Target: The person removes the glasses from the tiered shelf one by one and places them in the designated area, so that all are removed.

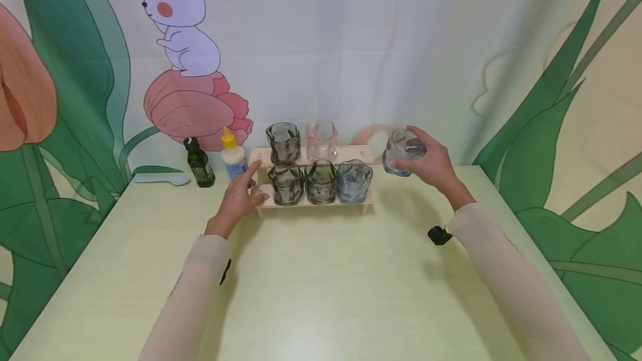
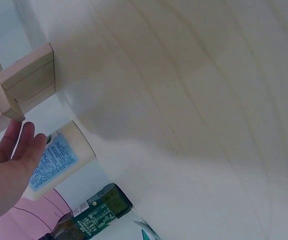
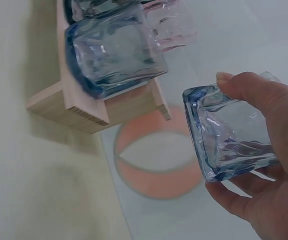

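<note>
Blue-tinted, wavy glass tumbler (image 1: 396, 151) held in the air, a slip the chief worry

Head view: the person's right hand (image 1: 435, 167) grips the tumbler off the right end of a two-tier pale wooden rack (image 1: 355, 153). Smooth, rippled sides could slide through a loose hold, and a fall could end on the pale table (image 1: 321, 283). A low swing leftward might chip its base against the second blue-tinted glass tumbler (image 1: 354, 181), on the lower tier's right end, or knock the clear pink glass tumbler (image 1: 322, 141) on the upper tier.

Left wrist view: the left hand (image 2: 8, 174), its fingers extended, touches the rack's left end. A careless push there might shift the rack and topple its glassware; the white plastic bottle (image 2: 66, 155) just beside the fingers could be nudged over too.

Right wrist view: thumb and fingers hold the tumbler from opposite sides, apart from the rack. How firmly they press, I cannot tell.
</note>
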{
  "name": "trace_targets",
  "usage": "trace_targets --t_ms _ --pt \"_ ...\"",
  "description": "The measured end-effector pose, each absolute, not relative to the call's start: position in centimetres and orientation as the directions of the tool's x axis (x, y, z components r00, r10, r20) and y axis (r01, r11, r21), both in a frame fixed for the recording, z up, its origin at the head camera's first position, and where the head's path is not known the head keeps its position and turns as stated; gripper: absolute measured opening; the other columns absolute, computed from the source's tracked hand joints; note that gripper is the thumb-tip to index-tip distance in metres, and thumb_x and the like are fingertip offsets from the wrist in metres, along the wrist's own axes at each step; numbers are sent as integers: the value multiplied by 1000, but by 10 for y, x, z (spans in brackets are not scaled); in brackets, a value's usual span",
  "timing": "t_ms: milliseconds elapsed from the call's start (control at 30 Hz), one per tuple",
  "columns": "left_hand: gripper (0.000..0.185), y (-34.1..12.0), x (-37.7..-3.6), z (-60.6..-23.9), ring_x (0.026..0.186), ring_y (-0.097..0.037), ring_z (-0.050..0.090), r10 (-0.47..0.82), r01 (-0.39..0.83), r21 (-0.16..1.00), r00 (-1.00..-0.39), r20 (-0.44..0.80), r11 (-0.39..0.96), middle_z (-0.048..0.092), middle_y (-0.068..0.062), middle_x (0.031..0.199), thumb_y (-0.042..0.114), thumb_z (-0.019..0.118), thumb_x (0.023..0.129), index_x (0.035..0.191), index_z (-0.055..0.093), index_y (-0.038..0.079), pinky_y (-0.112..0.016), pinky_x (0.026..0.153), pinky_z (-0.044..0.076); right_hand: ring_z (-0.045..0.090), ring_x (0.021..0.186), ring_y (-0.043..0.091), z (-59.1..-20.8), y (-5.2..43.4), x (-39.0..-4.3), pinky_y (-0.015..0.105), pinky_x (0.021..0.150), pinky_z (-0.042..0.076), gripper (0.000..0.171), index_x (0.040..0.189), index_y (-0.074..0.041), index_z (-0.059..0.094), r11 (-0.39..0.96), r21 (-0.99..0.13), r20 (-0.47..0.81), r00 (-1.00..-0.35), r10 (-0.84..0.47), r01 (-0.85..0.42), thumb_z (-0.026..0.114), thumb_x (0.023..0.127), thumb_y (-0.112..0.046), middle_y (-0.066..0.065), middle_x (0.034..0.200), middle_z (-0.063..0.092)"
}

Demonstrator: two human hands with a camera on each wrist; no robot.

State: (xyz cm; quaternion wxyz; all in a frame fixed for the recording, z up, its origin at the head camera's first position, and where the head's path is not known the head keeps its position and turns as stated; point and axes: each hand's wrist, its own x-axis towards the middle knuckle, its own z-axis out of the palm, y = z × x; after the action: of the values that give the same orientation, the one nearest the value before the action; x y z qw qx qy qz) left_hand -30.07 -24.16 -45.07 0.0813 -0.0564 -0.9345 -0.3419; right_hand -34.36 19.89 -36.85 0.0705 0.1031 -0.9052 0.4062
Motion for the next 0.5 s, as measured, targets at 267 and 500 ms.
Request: trace_targets --t_ms 267,500 --pt "85 -242 -300 -454 102 -39 53 54 165 625 -980 193 763 56 -24 118 13 76 89 158 27 22 -50 84 45 45 135 44 -393 207 -330 62 104 40 92 156 -25 35 686 -690 176 -973 -150 -230 84 79 -40 21 147 50" --pt "85 -242 -300 -451 97 -36 52 54 167 615 -979 199 770 56 -24 116 13 76 88 158 27 21 -50 83 44 44 136 44 -414 212 -324 63 105 39 94 157 -22 33 701 -678 148 -976 -162 -220 84 79 -40 21 145 52"
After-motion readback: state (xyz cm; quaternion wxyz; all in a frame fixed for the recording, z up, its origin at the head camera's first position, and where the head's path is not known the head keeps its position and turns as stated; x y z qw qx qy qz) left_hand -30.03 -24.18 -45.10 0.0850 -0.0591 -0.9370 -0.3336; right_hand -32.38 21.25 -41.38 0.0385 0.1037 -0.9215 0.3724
